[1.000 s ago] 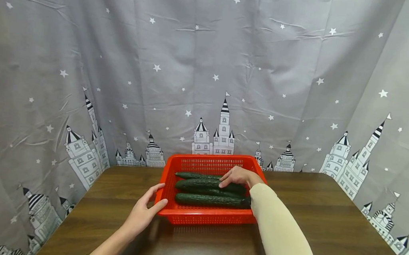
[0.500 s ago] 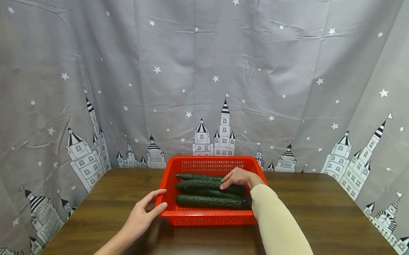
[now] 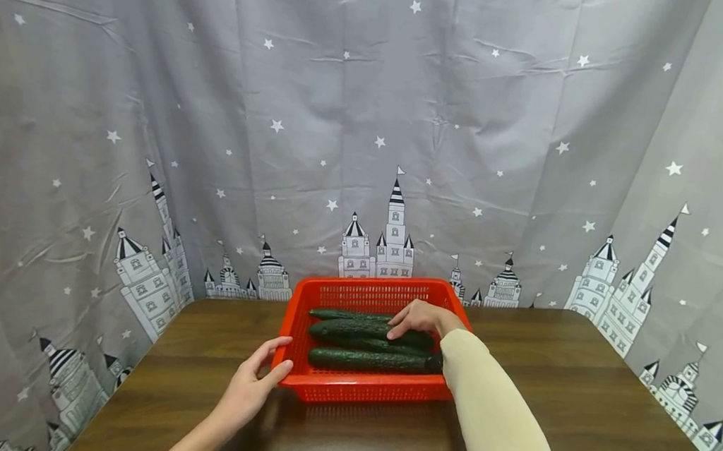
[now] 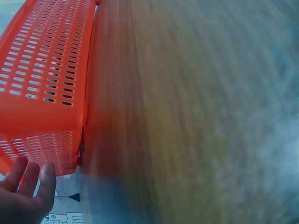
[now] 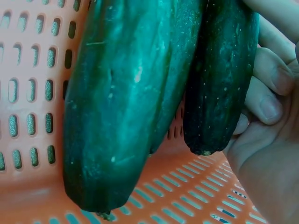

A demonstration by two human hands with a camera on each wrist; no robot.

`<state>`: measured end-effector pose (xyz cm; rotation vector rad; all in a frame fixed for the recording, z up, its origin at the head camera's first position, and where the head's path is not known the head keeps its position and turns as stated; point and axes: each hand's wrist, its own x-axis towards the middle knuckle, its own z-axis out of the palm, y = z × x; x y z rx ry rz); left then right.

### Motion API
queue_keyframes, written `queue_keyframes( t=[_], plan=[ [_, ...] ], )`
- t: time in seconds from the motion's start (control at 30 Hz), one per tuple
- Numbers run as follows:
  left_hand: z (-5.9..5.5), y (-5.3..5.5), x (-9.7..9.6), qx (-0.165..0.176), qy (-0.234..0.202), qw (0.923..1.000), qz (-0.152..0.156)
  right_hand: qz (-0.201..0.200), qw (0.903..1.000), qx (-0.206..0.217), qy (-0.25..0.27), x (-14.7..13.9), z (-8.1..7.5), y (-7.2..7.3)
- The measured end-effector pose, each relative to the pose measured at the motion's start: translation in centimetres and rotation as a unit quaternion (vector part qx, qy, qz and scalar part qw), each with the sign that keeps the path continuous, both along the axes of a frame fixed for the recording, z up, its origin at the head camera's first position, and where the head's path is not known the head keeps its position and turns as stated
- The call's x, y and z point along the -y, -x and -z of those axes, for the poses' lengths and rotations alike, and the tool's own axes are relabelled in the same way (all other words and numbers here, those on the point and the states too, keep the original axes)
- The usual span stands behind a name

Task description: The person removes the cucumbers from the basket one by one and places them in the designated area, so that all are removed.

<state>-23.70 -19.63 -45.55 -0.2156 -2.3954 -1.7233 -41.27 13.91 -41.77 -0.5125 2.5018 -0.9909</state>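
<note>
A red plastic basket — rectangular, its walls pierced with small slots — stands on the brown, wood-grained desk. Long dark-green cucumbers with bumpy, ridged skins and blunt ends lie side by side inside it. The left hand rests at the basket's left side, thumb and fingers spread wide. The right hand reaches in — bent fingers pinching one middle cucumber. A creased grey curtain hangs behind.
</note>
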Motion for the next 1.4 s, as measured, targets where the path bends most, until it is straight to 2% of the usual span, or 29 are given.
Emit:
queue_keyframes(
  t=[0.17, 0.47, 0.83, 1.03, 1.17, 1.27, 1.4],
  plan=[
    [0.4, -0.3, -0.2, -0.005, -0.002, 1.0000, -0.002, 0.002, 1.0000, 0.002, 0.000, 0.0, 0.5, -0.2],
    [0.7, -0.7, 0.0, 0.006, -0.007, 1.0000, -0.002, 0.000, 0.9993, -0.036, 0.009, 0.5, 1.1, -0.4],
    [0.7, -0.5, 0.1, 0.011, 0.003, 0.9999, -0.001, -0.013, 0.9971, -0.075, -0.001, 0.6, 0.6, 0.1],
    [0.7, -0.5, -0.2, 0.004, -0.002, 1.0000, 0.002, 0.010, 0.9967, -0.068, 0.044, -0.1, -0.4, 0.0],
    [0.6, -0.4, -0.3, -0.006, -0.005, 0.9999, 0.008, 0.017, 0.9954, -0.063, 0.069, -0.6, -1.8, 0.2],
    [0.3, -0.4, -0.3, -0.013, -0.010, 0.9998, 0.014, 0.016, 0.9953, -0.064, 0.071, -1.0, -3.2, 0.4],
    [-0.2, -0.4, -0.2, -0.007, -0.011, 0.9998, 0.015, 0.018, 0.9950, -0.084, 0.051, -1.7, -5.0, 0.8]
  ],
)
